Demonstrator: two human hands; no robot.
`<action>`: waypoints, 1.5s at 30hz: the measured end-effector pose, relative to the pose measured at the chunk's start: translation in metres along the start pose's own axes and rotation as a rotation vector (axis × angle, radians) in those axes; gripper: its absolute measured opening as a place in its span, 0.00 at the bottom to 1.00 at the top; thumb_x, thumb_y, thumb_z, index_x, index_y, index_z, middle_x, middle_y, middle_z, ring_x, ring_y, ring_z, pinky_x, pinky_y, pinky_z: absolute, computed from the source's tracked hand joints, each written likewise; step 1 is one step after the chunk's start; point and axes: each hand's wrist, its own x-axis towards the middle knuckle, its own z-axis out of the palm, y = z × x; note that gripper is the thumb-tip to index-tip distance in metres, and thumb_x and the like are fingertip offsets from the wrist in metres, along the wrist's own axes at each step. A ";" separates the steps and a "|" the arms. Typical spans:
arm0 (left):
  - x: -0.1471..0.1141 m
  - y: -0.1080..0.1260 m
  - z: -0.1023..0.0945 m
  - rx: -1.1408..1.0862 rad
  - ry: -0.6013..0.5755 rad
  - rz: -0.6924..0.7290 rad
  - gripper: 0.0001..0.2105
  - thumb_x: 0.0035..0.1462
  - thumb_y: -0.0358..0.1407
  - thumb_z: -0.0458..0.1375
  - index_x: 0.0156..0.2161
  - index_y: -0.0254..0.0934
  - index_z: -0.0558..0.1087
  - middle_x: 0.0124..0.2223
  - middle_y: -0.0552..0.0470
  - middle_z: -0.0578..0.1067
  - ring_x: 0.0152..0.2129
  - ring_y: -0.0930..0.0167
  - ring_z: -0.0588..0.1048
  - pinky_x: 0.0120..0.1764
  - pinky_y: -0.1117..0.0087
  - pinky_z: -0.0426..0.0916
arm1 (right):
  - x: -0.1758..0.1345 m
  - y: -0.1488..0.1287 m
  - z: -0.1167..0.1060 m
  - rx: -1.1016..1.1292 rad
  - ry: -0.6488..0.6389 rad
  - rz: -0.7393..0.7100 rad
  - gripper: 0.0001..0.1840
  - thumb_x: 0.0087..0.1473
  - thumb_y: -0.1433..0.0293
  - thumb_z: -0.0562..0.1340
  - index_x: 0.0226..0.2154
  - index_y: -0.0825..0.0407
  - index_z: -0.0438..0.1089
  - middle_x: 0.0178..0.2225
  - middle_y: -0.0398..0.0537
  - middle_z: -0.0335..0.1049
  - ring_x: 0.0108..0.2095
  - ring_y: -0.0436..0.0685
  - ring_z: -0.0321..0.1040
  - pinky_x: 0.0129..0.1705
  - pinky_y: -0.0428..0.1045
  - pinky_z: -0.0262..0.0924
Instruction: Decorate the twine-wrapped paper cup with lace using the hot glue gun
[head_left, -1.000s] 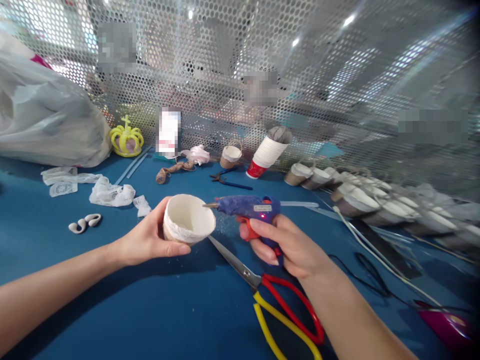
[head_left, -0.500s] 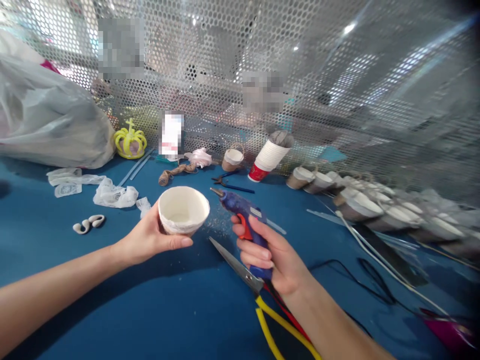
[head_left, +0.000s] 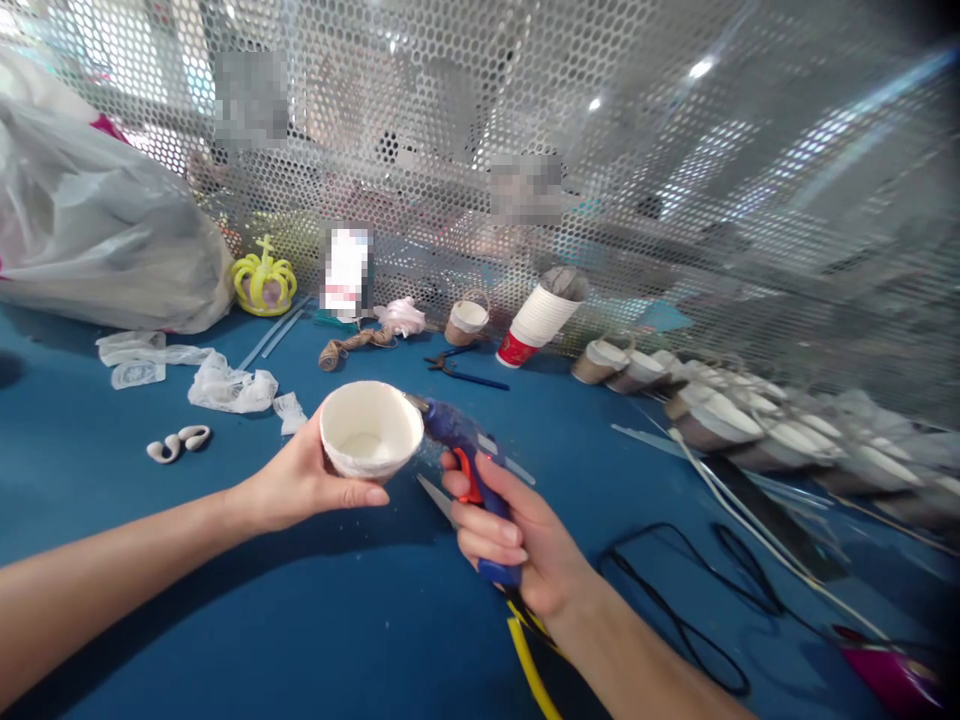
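My left hand (head_left: 307, 478) is wrapped round a white paper cup (head_left: 369, 455), its open mouth tilted toward me. In my right hand (head_left: 510, 530) is a blue hot glue gun (head_left: 459, 435) with a red trigger, fingers closed round the handle. The gun's nozzle is at the cup's right rim; whether it touches I cannot tell. Partly hidden under my right hand and forearm lie large scissors (head_left: 534, 668) with yellow handles, their blade tip (head_left: 435, 496) showing left of the gun.
Pliers (head_left: 465, 372), twine (head_left: 352, 345) and stacked paper cups (head_left: 541, 318) lie toward the perforated metal screen (head_left: 420, 120). Several wrapped cups (head_left: 712, 410) line the right side. White lace (head_left: 232, 385) and earphones (head_left: 178, 442) are at left. A black cable (head_left: 675, 600) loops at right.
The glue gun has moved left in my right hand, bringing its nozzle to the cup's rim. The cup has shifted slightly right and down. The scissors are now more covered.
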 end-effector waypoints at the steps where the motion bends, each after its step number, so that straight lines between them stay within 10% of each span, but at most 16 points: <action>1: 0.000 0.001 0.000 0.012 0.001 0.000 0.34 0.36 0.37 0.68 0.51 0.34 0.63 0.47 0.42 0.70 0.41 0.62 0.71 0.46 0.59 0.66 | -0.001 0.001 0.001 -0.026 0.008 -0.015 0.11 0.42 0.70 0.68 0.30 0.60 0.73 0.21 0.39 0.69 0.10 0.35 0.45 0.09 0.34 0.44; 12: 0.004 -0.003 -0.006 0.329 0.091 0.078 0.31 0.40 0.39 0.66 0.49 0.36 0.59 0.45 0.45 0.71 0.42 0.64 0.72 0.46 0.63 0.66 | -0.012 -0.011 0.008 -1.027 0.309 -0.394 0.17 0.50 0.57 0.61 0.22 0.55 0.68 0.09 0.38 0.59 0.12 0.45 0.53 0.16 0.43 0.50; 17: 0.005 -0.003 -0.007 0.514 0.108 0.046 0.30 0.40 0.40 0.66 0.48 0.36 0.59 0.44 0.48 0.71 0.41 0.65 0.71 0.45 0.63 0.66 | -0.019 -0.020 0.014 -1.433 0.458 -0.350 0.20 0.49 0.56 0.60 0.15 0.51 0.62 0.11 0.42 0.61 0.16 0.50 0.62 0.22 0.47 0.59; 32: 0.004 0.004 -0.005 0.677 0.190 0.095 0.29 0.39 0.44 0.65 0.46 0.36 0.61 0.42 0.47 0.72 0.38 0.63 0.72 0.40 0.61 0.67 | -0.034 -0.023 0.022 -1.808 0.516 -0.725 0.13 0.47 0.59 0.62 0.17 0.46 0.67 0.10 0.41 0.62 0.17 0.56 0.66 0.18 0.48 0.57; 45: 0.003 0.002 -0.007 0.802 0.211 0.168 0.28 0.40 0.45 0.65 0.45 0.38 0.60 0.43 0.46 0.71 0.39 0.62 0.72 0.40 0.60 0.67 | -0.032 -0.024 0.022 -1.828 0.510 -0.774 0.08 0.47 0.60 0.63 0.28 0.46 0.71 0.20 0.45 0.71 0.28 0.62 0.71 0.24 0.50 0.60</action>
